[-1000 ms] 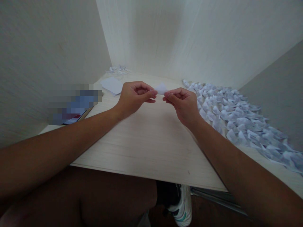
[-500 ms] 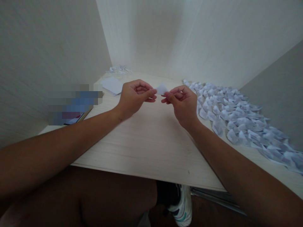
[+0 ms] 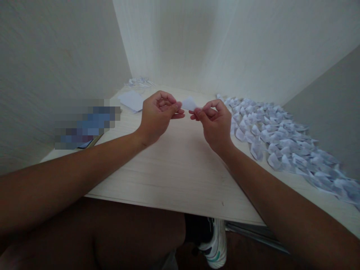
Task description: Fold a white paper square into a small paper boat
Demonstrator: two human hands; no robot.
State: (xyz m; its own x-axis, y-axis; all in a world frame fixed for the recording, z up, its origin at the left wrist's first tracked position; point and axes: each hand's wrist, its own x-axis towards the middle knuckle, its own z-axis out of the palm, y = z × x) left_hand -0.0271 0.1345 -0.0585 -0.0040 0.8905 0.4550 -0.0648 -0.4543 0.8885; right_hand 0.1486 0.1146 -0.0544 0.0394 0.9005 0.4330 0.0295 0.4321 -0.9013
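A small folded piece of white paper (image 3: 189,103) is held above the tabletop between both hands. My left hand (image 3: 161,112) pinches its left corner between thumb and forefinger. At the right corner, my right hand (image 3: 216,122) grips the paper the same way, its other fingers curled loosely. The paper's pointed top faces away from me.
Many folded white paper pieces (image 3: 270,131) spread along the table's right side. A stack of white paper (image 3: 131,100) and thin paper scraps (image 3: 140,81) lie at the back left of the table (image 3: 168,176). A blurred-out object (image 3: 95,120) is at left. Walls enclose the table.
Both hands have shifted very slightly left with the paper. The left fingertips have slid a little outward, so more of the paper's left side shows.
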